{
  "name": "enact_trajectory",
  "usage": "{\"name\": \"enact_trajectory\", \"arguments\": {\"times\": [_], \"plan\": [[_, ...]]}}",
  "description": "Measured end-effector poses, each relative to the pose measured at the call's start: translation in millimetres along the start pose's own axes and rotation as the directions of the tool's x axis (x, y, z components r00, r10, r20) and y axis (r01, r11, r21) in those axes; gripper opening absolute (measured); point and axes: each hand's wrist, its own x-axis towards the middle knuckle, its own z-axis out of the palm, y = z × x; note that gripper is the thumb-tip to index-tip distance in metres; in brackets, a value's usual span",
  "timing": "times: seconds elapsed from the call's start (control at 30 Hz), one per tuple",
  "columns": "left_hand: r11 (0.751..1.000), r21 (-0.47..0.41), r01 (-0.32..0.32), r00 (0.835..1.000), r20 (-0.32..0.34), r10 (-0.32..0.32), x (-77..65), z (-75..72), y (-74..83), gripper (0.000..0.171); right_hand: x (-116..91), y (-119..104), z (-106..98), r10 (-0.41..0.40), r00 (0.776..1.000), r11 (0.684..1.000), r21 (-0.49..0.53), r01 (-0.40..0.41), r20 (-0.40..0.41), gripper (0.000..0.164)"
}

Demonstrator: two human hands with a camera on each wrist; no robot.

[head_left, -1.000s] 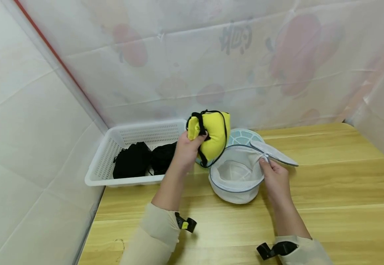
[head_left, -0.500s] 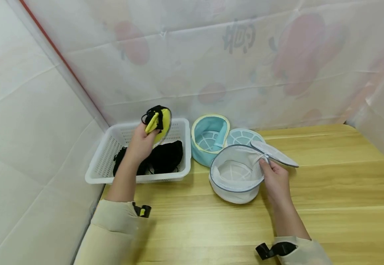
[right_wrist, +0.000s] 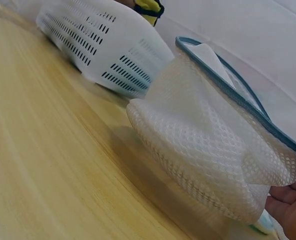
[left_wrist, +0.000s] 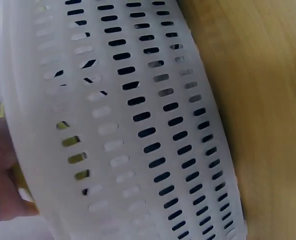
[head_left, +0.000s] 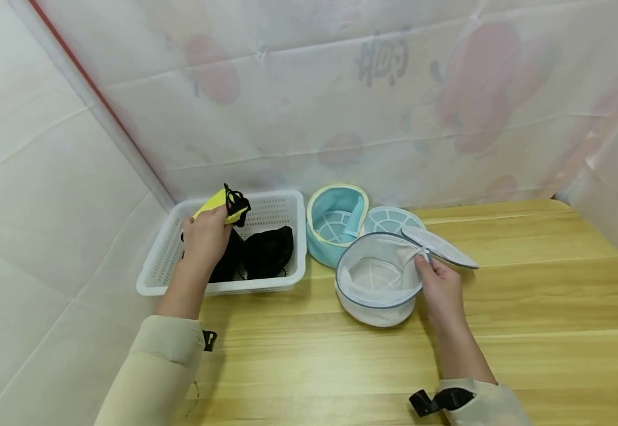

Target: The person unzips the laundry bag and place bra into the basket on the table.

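My left hand (head_left: 206,236) is over the left part of a white perforated plastic basket (head_left: 266,285), gripping a folded yellow bra (head_left: 212,202) with black straps. Part of the bra is hidden behind the fingers; its yellow also shows through the slots in the left wrist view. Dark folded garments (head_left: 269,252) lie in the basket below it. My right hand (head_left: 442,290) pinches the grey-edged rim of a round white mesh laundry bag (head_left: 375,310) near its zipper. The bag stands on the table with its lid (head_left: 439,244) folded back to the right, its mouth uncovered.
Behind the white bag, against the back wall, stands a teal mesh laundry bag (head_left: 324,251) with yellow edging, its round lid (head_left: 394,219) lying to the right. The basket is just left of it. The wooden table (head_left: 309,367) ends at white sheet walls (head_left: 287,106).
My left hand has carried the yellow bra leftward from above the bags to over the basket and lowered it there. My right hand stays at the white bag's rim.
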Motion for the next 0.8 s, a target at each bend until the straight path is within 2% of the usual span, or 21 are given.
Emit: {"name": "enact_trajectory", "arguments": {"times": [0.03, 0.07, 0.1, 0.17, 0.2, 0.23, 0.3, 0.37, 0.43, 0.5, 0.6, 0.63, 0.7, 0.8], "plan": [[1.0, 0.013, 0.024, 0.996, 0.086, -0.025, 1.0, 1.3, -0.2, 0.034, 0, 1, 0, 0.001, 1.0, 1.0, 0.001, -0.001, -0.002, 0.049], [0.998, 0.025, 0.051, 0.982, 0.182, -0.055, 1.8, 2.9, -0.6, 0.043, 0, 1, 0, 0.002, 1.0, 1.0, 0.004, -0.002, -0.005, 0.047], [0.997, 0.043, 0.067, 0.957, 0.279, -0.077, 2.3, 4.9, -1.4, 0.052, -1, 2, 0, 0.003, 1.0, 1.0, 0.002, -0.003, -0.004, 0.047], [0.995, 0.062, 0.084, 0.887, 0.45, -0.103, 2.2, 10.2, -4.1, 0.064, -2, 2, 1, 0.002, 1.0, 1.0, 0.002, -0.002, -0.003, 0.046], [0.994, 0.064, 0.088, 0.855, 0.507, -0.108, 1.8, 13.4, -5.5, 0.067, -2, 3, 1, -0.003, 1.0, 1.0, 0.008, 0.003, -0.006, 0.044], [0.994, 0.057, 0.097, 0.833, 0.542, -0.113, 0.8, 16.7, -6.7, 0.066, -3, 3, 2, -0.005, 1.0, 1.0, 0.012, 0.005, -0.008, 0.042], [0.995, 0.043, 0.088, 0.822, 0.561, -0.097, -1.4, 21.7, -9.6, 0.056, -3, 3, 4, -0.014, 1.0, 1.0, 0.01, 0.014, 0.0, 0.045], [0.995, 0.031, 0.091, 0.823, 0.561, -0.093, -3.1, 23.9, -11.4, 0.049, -3, 2, 5, -0.021, 1.0, 1.0, 0.015, 0.021, 0.007, 0.047], [0.995, 0.024, 0.096, 0.831, 0.549, -0.093, -4.2, 24.1, -11.8, 0.05, -4, 0, 5, -0.021, 1.0, 1.0, 0.012, 0.021, 0.013, 0.049], [0.995, 0.015, 0.095, 0.84, 0.535, -0.088, -4.5, 22.8, -11.1, 0.053, -4, -2, 3, -0.014, 1.0, 1.0, -0.003, 0.014, 0.015, 0.05], [0.995, -0.007, 0.099, 0.86, 0.503, -0.082, -4.9, 18.4, -6.8, 0.06, -6, -4, -3, -0.003, 1.0, 0.997, -0.079, 0.006, 0.029, 0.054], [0.995, -0.016, 0.097, 0.873, 0.481, -0.077, -5.2, 16.7, -4.7, 0.061, -6, -5, -5, -0.005, 0.999, 0.994, -0.108, 0.009, 0.036, 0.056], [0.994, -0.049, 0.1, 0.909, 0.411, -0.071, -6.7, 12.6, 1.0, 0.062, -5, -6, -10, -0.022, 0.998, 0.98, -0.197, 0.032, 0.053, 0.062], [0.988, -0.124, 0.095, 0.963, 0.262, -0.06, -12.5, 6.7, 10.9, 0.059, -3, -7, -16, -0.047, 0.996, 0.946, -0.318, 0.069, 0.074, 0.069]]}}
